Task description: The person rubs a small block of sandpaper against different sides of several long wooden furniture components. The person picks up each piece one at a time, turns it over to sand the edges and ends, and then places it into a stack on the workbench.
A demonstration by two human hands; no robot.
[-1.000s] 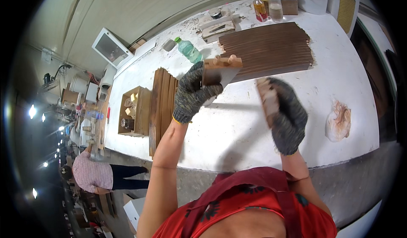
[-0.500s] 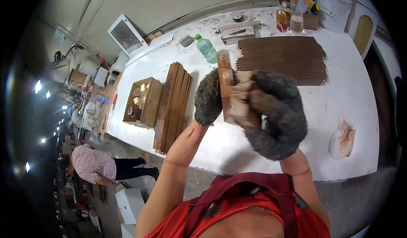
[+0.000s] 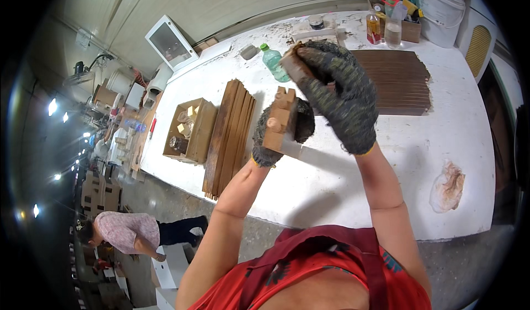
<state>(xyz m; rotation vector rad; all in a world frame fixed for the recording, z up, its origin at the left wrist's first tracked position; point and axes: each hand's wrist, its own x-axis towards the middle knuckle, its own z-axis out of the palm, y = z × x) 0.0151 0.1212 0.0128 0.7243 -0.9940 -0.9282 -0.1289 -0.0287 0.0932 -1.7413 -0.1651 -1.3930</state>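
Observation:
My left hand [image 3: 264, 139], in a dark knit glove, is closed round a short light-brown wooden block [image 3: 280, 117] with round pegs or raised bumps on its face, held above the white table. Higher and to the right, my right hand [image 3: 345, 89] wears a matching glove. Its fingers are closed on a brown folded pad [image 3: 298, 66], perhaps sandpaper or cloth; the kind is unclear. The pad is apart from the block. To the left of my left hand lies a stack of brown wooden strips [image 3: 227, 139]. Behind my right hand are dark brown strips [image 3: 400, 81] laid side by side.
On the white table [image 3: 331, 199] stand a cardboard box [image 3: 201, 136] with small pieces, a green-capped bottle [image 3: 273, 64], a stained crumpled bag [image 3: 448, 186], and bottles beside a white bucket [image 3: 439, 9] at the back right. A person [image 3: 127, 231] stands at the lower left.
My right hand has come off the wooden block, moving up and away with the brown pad. The block has turned in my left hand, its pegged face now showing.

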